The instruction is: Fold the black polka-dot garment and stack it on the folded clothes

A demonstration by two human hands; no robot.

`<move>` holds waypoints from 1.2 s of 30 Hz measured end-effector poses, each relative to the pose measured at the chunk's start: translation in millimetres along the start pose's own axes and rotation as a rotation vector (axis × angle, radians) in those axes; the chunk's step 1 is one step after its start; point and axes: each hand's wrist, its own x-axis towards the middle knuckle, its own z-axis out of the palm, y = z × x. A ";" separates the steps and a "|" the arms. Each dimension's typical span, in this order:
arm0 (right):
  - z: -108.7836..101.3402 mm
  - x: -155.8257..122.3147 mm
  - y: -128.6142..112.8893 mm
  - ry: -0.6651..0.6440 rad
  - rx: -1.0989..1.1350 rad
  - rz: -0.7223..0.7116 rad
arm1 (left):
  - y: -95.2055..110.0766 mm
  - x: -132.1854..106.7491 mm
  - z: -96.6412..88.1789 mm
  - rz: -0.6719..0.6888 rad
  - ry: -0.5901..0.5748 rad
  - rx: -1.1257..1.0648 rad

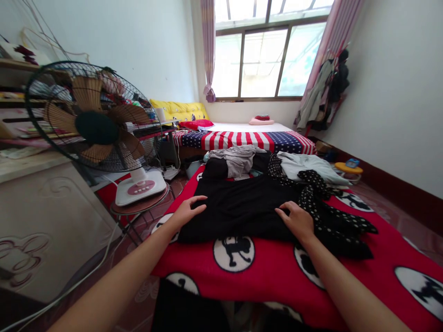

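Note:
A black garment lies spread flat on a red blanket printed with white circles holding black figures. My left hand rests open on the garment's left edge, fingers stretched flat. Resting open on the right part of the garment is my right hand, close to a black fabric with white dots that trails off to the right.
A standing fan sits on a small round table at the left beside a white cabinet. Grey and pale clothes pile at the blanket's far end. Behind is a bed with a stars-and-stripes cover; clothes hang by the window.

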 end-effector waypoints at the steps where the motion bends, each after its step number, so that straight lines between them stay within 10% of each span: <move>1: 0.2 0.0 -0.1 -0.003 -0.005 0.000 | -3.8 9.1 1.3 -0.003 0.048 0.075; 5: 2.0 0.2 -0.2 0.005 -0.034 -0.003 | -14.1 49.1 -0.7 -0.078 0.205 0.431; 15: 3.9 -2.3 -0.2 0.050 -0.031 -0.019 | 0.9 104.4 21.6 -0.154 0.109 0.996; 25: 2.7 -2.8 -1.1 0.069 0.006 -0.015 | 1.5 128.4 -4.8 0.024 0.117 1.196; 36: 0.8 -3.2 -2.9 0.052 0.006 0.015 | 5.3 125.9 11.7 -0.041 0.127 1.181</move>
